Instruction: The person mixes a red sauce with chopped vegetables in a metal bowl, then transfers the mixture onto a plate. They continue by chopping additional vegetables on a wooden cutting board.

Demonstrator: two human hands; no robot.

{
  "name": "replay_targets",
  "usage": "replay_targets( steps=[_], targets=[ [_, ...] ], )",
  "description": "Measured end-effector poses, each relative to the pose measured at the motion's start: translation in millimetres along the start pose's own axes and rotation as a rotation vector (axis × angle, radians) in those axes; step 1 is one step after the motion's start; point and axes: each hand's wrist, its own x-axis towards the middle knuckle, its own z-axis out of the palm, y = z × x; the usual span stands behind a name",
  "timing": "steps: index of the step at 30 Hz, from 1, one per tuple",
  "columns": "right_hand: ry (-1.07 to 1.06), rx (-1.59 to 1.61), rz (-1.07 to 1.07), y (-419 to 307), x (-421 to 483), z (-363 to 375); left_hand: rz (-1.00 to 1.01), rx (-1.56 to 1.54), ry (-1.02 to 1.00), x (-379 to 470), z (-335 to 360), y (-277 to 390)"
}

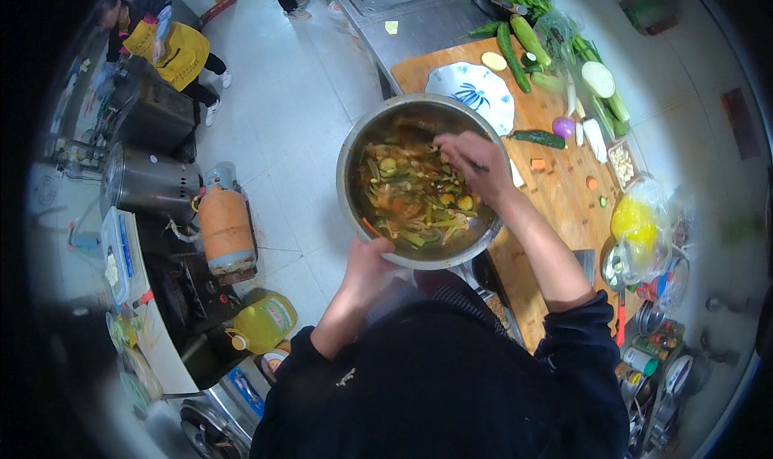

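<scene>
A large stainless steel mixing bowl hangs in front of my body, its right side over the edge of the cutting board. Mixed cut vegetables in reddish-brown sauce lie inside, with zucchini slices and carrot strips among them. My left hand grips the near-left rim. Over the right half of the bowl, my right hand is closed around a thin utensil, mostly hidden by the fingers and motion blur. Just beyond the rim, a white scalloped plate with a blue painted pattern rests on the wooden cutting board.
Cucumbers, a purple onion and carrot pieces lie on the board. A red-handled knife is at its right edge. An orange gas cylinder and an oil jug stand left. A person in a yellow apron works far left.
</scene>
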Motion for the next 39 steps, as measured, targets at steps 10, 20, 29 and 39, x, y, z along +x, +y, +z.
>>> replay_targets(
  steps=[10,20,29,39],
  targets=[
    [-0.073,-0.185,-0.115,68,-10,-83,0.04,-0.004,0.15,35,38,15],
    [0.191,0.219,0.351,10,16,-48,-0.01,0.079,0.045,85,78,40],
    [0.079,-0.567,0.229,23,-2,-74,-0.114,0.09,-0.135,128,62,93],
    [0.275,-0.685,0.197,23,73,-47,-0.242,0.188,-0.375,169,43,140]
  ],
)
